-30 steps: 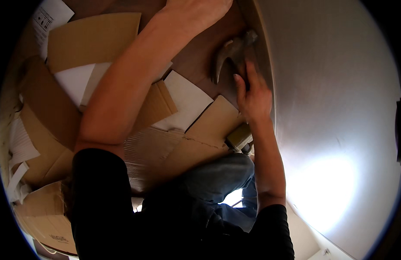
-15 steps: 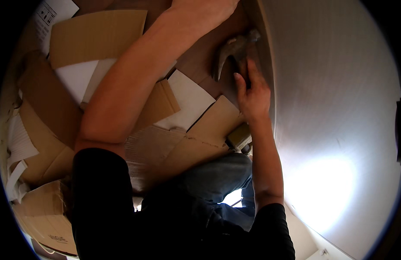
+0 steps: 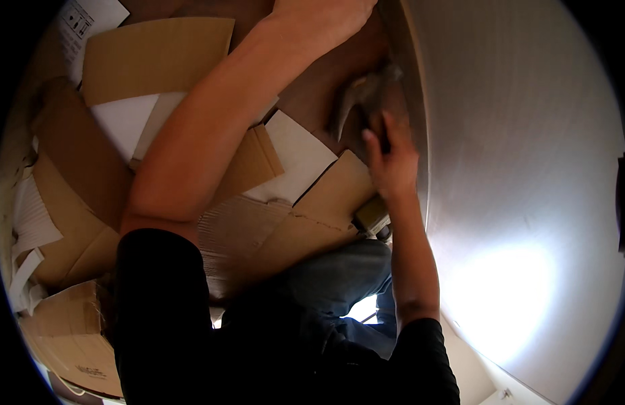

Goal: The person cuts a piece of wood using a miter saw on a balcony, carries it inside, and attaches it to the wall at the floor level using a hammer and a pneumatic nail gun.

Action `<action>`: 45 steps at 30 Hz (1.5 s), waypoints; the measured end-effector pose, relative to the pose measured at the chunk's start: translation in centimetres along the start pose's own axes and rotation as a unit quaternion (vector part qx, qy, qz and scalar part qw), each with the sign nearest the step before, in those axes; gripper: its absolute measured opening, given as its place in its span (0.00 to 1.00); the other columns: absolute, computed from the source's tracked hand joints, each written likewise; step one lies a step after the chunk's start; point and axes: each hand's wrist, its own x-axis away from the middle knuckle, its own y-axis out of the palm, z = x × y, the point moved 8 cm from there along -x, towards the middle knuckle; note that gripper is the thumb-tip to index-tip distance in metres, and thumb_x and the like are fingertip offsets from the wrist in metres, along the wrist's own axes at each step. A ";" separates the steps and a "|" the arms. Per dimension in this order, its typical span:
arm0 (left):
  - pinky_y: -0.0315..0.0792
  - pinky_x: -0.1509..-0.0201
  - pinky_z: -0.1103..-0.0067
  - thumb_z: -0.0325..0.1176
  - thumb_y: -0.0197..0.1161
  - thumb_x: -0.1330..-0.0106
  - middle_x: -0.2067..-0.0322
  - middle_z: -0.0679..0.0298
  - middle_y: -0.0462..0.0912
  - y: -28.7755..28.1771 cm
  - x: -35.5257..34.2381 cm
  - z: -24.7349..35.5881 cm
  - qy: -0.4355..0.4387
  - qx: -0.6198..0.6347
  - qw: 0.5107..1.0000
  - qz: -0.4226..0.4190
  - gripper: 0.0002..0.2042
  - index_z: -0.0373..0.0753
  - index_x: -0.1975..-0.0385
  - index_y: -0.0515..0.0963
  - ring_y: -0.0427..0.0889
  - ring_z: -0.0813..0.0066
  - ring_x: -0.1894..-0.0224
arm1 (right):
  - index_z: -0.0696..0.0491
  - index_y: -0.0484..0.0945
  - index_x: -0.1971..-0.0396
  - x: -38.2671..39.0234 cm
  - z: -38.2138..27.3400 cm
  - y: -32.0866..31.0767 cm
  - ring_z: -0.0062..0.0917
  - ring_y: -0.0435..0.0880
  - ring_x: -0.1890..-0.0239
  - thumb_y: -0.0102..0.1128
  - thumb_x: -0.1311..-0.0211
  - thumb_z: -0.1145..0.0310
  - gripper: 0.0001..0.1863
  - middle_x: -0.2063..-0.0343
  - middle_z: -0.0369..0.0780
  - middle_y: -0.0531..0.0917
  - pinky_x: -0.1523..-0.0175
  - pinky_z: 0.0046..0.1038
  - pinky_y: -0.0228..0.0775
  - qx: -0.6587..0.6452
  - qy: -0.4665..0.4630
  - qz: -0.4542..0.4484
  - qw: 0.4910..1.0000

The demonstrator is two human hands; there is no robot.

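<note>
My right hand point(image 3: 396, 158) grips a claw hammer point(image 3: 370, 93), its thumb and forefinger closed around the handle. The hammer's dark metal head points away from me, the curved claw toward the left, slightly blurred. Close beside the hammer on the right runs the lower edge of a large grey-silver panel point(image 3: 501, 135). My left arm reaches far ahead, and my left hand point(image 3: 332, 19) is cut by the upper edge of the view. Its fingers are out of sight, so what it touches is hidden.
Flattened cardboard pieces point(image 3: 160, 57) and a white sheet point(image 3: 299, 148) cover much of the brown floor point(image 3: 312, 88). At lower left stands a cardboard box point(image 3: 72, 331). A small olive-coloured object point(image 3: 372, 214) lies beside my knee. Bright light reflects off the panel.
The hammer in my right hand has come a little nearer to me. My left hand stays at almost the same place by the upper edge.
</note>
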 end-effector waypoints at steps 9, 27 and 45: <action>0.73 0.38 0.63 0.25 0.60 0.36 0.27 0.56 0.65 -0.3 -0.3 0.6 -0.004 -0.001 1.000 -0.010 0.26 0.44 0.35 0.78 0.81 0.63 0.44 | 0.55 0.75 0.37 -6.2 -3.8 -1.5 0.49 0.86 0.55 0.53 0.24 0.63 0.21 0.53 0.51 0.85 0.51 0.46 0.80 0.002 0.014 0.002 1.000; 0.76 0.46 0.63 0.25 0.61 0.38 0.30 0.56 0.67 -0.2 -0.3 0.5 0.028 0.006 0.998 0.050 0.25 0.43 0.38 0.80 0.83 0.61 0.46 | 0.44 0.64 0.26 -11.1 -5.3 0.8 0.58 0.84 0.52 0.46 0.25 0.62 0.28 0.55 0.59 0.85 0.44 0.54 0.75 -0.060 0.109 -0.080 0.989; 0.78 0.46 0.60 0.24 0.65 0.42 0.30 0.54 0.67 -0.5 -0.3 0.7 0.005 0.018 1.000 0.017 0.27 0.40 0.38 0.79 0.84 0.61 0.50 | 0.49 0.70 0.32 -6.6 -1.1 -0.8 0.57 0.82 0.46 0.47 0.23 0.59 0.24 0.49 0.58 0.83 0.40 0.53 0.73 -0.047 0.197 -0.093 0.975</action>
